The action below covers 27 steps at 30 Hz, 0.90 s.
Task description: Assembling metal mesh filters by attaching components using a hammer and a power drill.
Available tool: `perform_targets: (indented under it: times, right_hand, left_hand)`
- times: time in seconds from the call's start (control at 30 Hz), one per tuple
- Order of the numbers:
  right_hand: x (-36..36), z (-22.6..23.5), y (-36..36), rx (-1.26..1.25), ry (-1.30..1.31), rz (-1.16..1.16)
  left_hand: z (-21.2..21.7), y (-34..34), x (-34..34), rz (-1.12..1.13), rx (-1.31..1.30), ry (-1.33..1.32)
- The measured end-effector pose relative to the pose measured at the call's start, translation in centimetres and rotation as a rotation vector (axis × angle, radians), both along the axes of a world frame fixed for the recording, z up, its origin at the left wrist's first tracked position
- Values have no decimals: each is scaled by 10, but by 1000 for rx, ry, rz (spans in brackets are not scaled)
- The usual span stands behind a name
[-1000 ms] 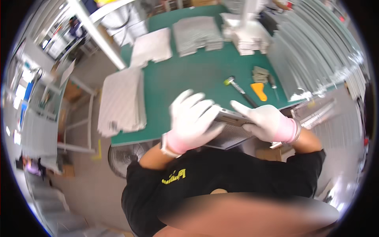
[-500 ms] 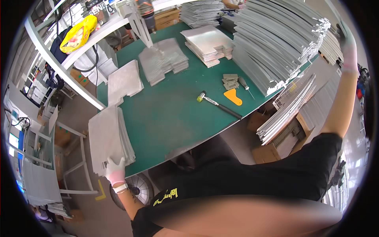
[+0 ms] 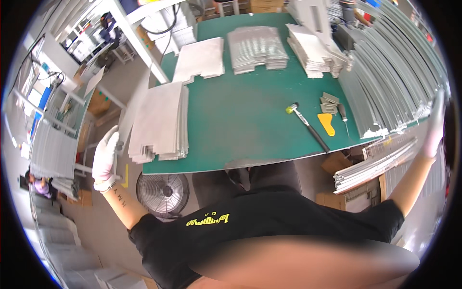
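Note:
My left hand [image 3: 104,159], in a white glove, is off the table's left edge. Its bent fingers close at the near end of a thin pale-grey sheet [image 3: 136,108], which tilts up beside a stack of notched pale-grey sheets [image 3: 156,118]. The fingertips are partly hidden. Far to the right, my gloved right hand [image 3: 436,126] is stretched out flat, fingers straight, beside the end of a tall stack of long grey panels [image 3: 392,82]. Whether it touches the panels I cannot tell.
The green table [image 3: 231,125] carries more sheet stacks [image 3: 257,48] at its far side. At the right lie a mallet [image 3: 308,126], a yellow scraper [image 3: 326,124], a screwdriver [image 3: 343,115] and small metal plates [image 3: 329,102]. A floor fan [image 3: 163,192] stands below the front edge.
My view has turned left. My left hand has left the stack's near edge and moved outward, with a sheet now tilted beside it. My right hand has come lower, still stretched out.

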State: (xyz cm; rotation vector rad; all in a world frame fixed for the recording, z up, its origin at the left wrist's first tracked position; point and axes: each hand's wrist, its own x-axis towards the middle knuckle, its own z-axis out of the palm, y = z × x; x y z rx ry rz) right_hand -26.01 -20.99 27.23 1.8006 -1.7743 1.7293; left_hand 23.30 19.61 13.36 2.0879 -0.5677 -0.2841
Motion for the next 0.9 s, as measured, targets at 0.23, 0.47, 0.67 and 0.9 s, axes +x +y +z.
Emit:
perform_targets:
  times: [0.23, 0.47, 0.67, 0.9]
  right_hand:
    - [46, -227, -1, 76, 284, 1007]
    - [204, -357, -10, 293, 837, 1162]
    - [212, -381, -38, 225, 1065, 1198]
    - [216, -374, -38, 255, 1046, 1234]
  left_hand:
    - [-51, -115, -128, -485, 290, -729]
    - [-129, -222, -186, -995, 622, -497]
    - [-125, -325, -12, -492, 644, -834]
    - [-182, -383, 217, -38, 776, -538]
